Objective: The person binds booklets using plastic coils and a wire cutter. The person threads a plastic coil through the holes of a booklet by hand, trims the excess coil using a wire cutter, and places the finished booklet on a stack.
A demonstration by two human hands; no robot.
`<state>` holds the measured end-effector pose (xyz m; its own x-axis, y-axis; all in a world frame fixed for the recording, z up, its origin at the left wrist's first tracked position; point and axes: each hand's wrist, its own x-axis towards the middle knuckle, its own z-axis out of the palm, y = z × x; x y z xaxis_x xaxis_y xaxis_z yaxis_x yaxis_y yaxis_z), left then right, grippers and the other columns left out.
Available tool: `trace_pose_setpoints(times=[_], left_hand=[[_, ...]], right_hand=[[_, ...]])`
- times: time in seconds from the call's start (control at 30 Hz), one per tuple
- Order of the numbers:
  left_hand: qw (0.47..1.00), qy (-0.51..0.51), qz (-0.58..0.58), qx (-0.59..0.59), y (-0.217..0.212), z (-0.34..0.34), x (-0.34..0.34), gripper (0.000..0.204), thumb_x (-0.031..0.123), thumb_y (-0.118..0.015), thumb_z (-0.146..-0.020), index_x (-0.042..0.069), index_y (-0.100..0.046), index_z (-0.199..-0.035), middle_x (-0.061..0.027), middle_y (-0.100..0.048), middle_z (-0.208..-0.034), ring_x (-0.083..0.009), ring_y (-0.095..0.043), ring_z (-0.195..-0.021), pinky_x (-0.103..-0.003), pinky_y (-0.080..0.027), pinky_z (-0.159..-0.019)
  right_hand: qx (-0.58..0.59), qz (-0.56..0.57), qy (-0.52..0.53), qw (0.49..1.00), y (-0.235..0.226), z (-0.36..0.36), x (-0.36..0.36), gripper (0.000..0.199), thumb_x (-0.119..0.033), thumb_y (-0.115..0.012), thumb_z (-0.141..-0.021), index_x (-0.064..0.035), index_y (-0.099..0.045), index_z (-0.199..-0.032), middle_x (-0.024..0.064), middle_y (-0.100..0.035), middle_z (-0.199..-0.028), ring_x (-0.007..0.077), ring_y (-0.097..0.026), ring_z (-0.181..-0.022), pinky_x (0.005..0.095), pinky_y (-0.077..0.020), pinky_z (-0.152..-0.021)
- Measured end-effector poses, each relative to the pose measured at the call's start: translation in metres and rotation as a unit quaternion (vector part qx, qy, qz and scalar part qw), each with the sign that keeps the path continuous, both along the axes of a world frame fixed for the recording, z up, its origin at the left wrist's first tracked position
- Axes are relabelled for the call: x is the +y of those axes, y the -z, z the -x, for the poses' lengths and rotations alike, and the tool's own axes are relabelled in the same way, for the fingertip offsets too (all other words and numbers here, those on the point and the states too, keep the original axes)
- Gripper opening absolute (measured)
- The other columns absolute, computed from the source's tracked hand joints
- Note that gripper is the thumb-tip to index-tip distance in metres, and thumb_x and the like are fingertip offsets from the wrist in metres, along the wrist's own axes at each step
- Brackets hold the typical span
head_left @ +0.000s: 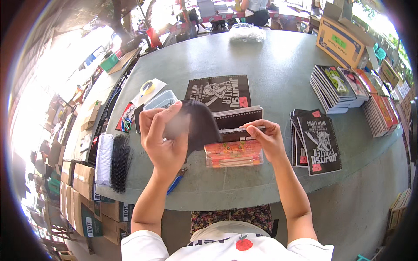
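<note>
My left hand (163,137) is raised over the table with its fingers curled and closed on a bent black notebook cover (201,124), which is blurred by motion. My right hand (266,138) pinches the right end of a black strip with a pale punched edge, part of a notebook (237,131). Just behind lies a stack of hole-punched pages (239,114), and beyond it a black printed cover (217,89). A clear pack with pink-orange contents (234,154) sits in front of the held notebook. Below my left wrist lie blue-handled pliers (176,182).
Black spiral coils (121,163) and white ones (104,158) lie at the left edge. Behind them are scissors (126,125), a tape roll (148,88) and a clear tub (160,101). Notebook stacks (322,141) and a carton (339,42) stand right.
</note>
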<state>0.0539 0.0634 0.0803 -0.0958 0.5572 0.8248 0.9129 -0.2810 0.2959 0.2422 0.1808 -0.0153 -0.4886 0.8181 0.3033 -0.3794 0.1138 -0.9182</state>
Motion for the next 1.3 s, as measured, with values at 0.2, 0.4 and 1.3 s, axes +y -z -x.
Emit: trace_pose_setpoints(times=[0.2, 0.4, 1.3], left_hand=[[0.994, 0.048, 0.095, 0.024, 0.019, -0.014, -0.002, 0.027, 0.004, -0.076, -0.065, 0.009, -0.069, -0.09, -0.0083, -0.062, -0.084, -0.0244, -0.058, -0.084, -0.033, -0.048, -0.078], [0.971, 0.09, 0.207, 0.076, 0.034, -0.022, 0.007, 0.027, 0.003, -0.07, -0.071, 0.01, -0.066, -0.097, -0.0078, -0.062, -0.094, -0.0261, -0.058, -0.084, -0.036, -0.048, -0.075], [0.959, 0.169, 0.225, 0.017, 0.094, -0.075, 0.001, 0.029, 0.014, -0.074, -0.072, 0.008, -0.068, -0.099, -0.0076, -0.063, -0.094, -0.0276, -0.059, -0.089, -0.04, -0.045, -0.079]], right_hand=[[-0.003, 0.027, -0.021, 0.999, -0.003, -0.003, -0.001, 0.017, -0.015, -0.069, -0.085, 0.0006, -0.069, -0.093, 0.0053, -0.069, -0.088, 0.0061, -0.059, -0.079, 0.0195, -0.0472, -0.069], [0.009, 0.044, -0.017, 0.999, -0.006, -0.002, -0.004, 0.018, -0.015, -0.069, -0.086, 0.0005, -0.068, -0.095, -0.0006, -0.065, -0.081, 0.0019, -0.053, -0.071, 0.0175, -0.0436, -0.062], [0.017, -0.022, -0.015, 1.0, -0.004, -0.009, -0.008, 0.011, -0.009, -0.061, -0.088, -0.0009, -0.066, -0.083, 0.0047, -0.065, -0.099, 0.0079, -0.058, -0.084, 0.0223, -0.0459, -0.075]])
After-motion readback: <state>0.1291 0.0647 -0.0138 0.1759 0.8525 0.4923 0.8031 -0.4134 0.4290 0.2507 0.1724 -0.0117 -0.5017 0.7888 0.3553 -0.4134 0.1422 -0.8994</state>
